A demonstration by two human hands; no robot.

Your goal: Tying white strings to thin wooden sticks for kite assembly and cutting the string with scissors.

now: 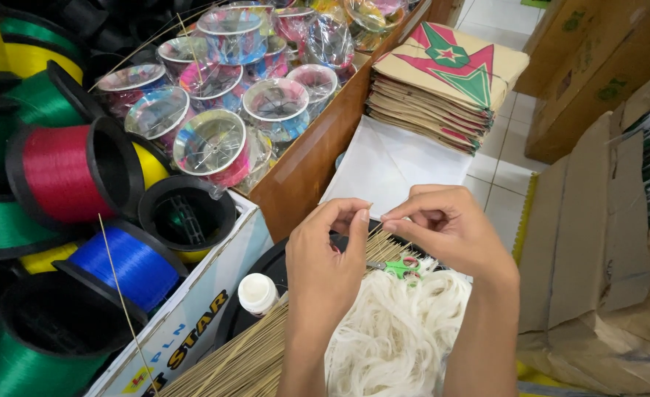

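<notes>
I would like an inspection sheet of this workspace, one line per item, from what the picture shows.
Surface: white sheet and a dark tray under the hands.
Job's things: thin sticks, white string pile, green scissors.
Clutter: small white bottle; thread spools in a box; wrapped reels.
Grippers: left hand and right hand meet fingertip to fingertip above the sticks; what they pinch is too fine to tell.
Cables: nothing seen.
Surroundings: kite stack, cardboard boxes, tiled floor.
</notes>
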